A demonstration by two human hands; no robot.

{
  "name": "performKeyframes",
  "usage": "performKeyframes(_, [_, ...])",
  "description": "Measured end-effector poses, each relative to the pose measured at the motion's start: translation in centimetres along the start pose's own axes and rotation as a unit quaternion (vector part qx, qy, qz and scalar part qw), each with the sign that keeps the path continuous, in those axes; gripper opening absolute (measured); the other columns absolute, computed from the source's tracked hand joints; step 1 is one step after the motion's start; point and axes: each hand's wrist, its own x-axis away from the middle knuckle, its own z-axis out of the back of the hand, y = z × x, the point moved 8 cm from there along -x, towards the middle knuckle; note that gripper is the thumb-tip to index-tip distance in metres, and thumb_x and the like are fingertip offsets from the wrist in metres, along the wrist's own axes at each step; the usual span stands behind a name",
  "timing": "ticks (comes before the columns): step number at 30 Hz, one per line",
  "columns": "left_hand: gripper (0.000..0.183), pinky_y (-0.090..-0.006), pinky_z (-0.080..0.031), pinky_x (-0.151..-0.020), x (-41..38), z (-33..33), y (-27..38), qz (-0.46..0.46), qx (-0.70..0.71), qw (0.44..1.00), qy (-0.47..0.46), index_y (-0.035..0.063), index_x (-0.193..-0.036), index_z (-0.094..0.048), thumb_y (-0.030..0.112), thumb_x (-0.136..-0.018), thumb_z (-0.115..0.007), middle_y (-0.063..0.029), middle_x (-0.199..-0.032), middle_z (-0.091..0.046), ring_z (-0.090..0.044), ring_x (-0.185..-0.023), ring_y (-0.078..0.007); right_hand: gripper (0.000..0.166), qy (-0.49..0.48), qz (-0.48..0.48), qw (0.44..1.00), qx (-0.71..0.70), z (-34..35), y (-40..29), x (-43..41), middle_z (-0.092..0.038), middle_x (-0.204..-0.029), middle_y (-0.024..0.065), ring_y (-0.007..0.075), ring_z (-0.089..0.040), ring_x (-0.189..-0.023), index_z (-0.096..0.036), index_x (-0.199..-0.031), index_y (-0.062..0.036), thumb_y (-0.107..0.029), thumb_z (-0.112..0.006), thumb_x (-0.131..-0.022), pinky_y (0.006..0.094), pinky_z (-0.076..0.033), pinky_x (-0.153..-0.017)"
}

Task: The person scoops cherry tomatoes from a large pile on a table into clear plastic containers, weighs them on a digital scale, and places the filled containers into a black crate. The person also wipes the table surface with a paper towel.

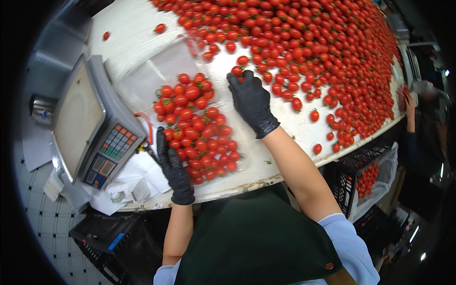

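A clear plastic clamshell box lies open on the white table, its lid (156,69) spread away from me. Red cherry tomatoes (201,144) fill the near part of the box, and others lie over the hinge area. My left hand (175,171), in a black glove, rests along the left side of the box with its fingers extended and apart. To the right of the box, my black-gloved right hand (251,101) has its fingertips closed around a cherry tomato (241,79). Another cherry tomato (236,71) lies right at those fingertips.
A large heap of cherry tomatoes (320,46) covers the far and right table (245,156). On the left stands a grey weighing scale (117,139) with papers (142,171) beside it. Black crates (117,235) stand below; one at right (343,187) holds tomatoes. Another person's hand (409,107) is at the right edge.
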Motion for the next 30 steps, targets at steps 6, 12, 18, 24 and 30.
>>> performKeyframes(6, [0.042,-0.0373,-0.024,-0.109,0.0,0.0,0.6,-0.020,0.035,0.999,-0.009,0.0021,-0.134,-0.040,0.015,-0.094,-0.045,-0.0133,-0.140,-0.039,-0.035,-0.130,-0.0249,0.032,-0.017,-0.100,0.943,-0.316,4.1,1.1,1.6,-0.058,-0.103,0.0114,0.0195,-0.061,-0.089,-0.054,-0.113,-0.0085,-0.003,-0.059,-0.082,0.0293,-0.050,-0.075])
performKeyframes(12, [0.042,-0.0380,-0.023,-0.109,0.1,0.1,0.9,-0.033,0.000,0.999,-0.019,0.0010,-0.133,-0.042,0.011,-0.092,-0.043,-0.0152,-0.140,-0.038,-0.035,-0.130,-0.0265,0.043,-0.091,0.060,0.888,-0.446,7.3,-8.1,0.5,-0.056,-0.113,0.0105,0.0192,-0.059,-0.099,-0.051,-0.122,-0.0080,-0.004,-0.064,-0.082,0.0289,-0.048,-0.081])
performKeyframes(18, [0.043,-0.0386,-0.023,-0.110,0.1,-0.2,0.2,-0.020,0.063,0.998,-0.012,0.0007,-0.134,-0.040,0.013,-0.093,-0.043,-0.0158,-0.141,-0.036,-0.033,-0.131,-0.0265,0.033,0.037,-0.068,0.915,-0.395,6.0,-2.1,-2.3,-0.059,-0.098,0.0139,0.0259,-0.060,-0.083,-0.054,-0.114,-0.0049,-0.006,-0.060,-0.082,0.0355,-0.050,-0.069])
performKeyframes(24, [0.042,-0.0385,-0.023,-0.110,0.2,0.0,0.4,-0.034,0.025,0.999,-0.014,0.0017,-0.133,-0.041,0.015,-0.093,-0.044,-0.0154,-0.141,-0.037,-0.033,-0.131,-0.0264,0.036,0.008,0.156,0.987,0.042,0.1,-1.2,-4.5,-0.053,-0.084,0.0116,0.0282,-0.053,-0.080,-0.057,-0.102,-0.0106,-0.001,-0.057,-0.068,0.0386,-0.045,-0.063])
performKeyframes(30, [0.045,-0.0402,-0.024,-0.109,-0.1,0.0,0.2,-0.014,0.068,0.997,-0.021,0.0021,-0.131,-0.042,0.026,-0.093,-0.048,-0.0168,-0.140,-0.037,-0.032,-0.132,-0.0288,0.036,-0.057,0.007,0.964,-0.261,3.9,-0.6,1.1,-0.056,-0.090,0.0139,0.0314,-0.057,-0.084,-0.054,-0.114,-0.0062,-0.001,-0.060,-0.079,0.0379,-0.048,-0.070])
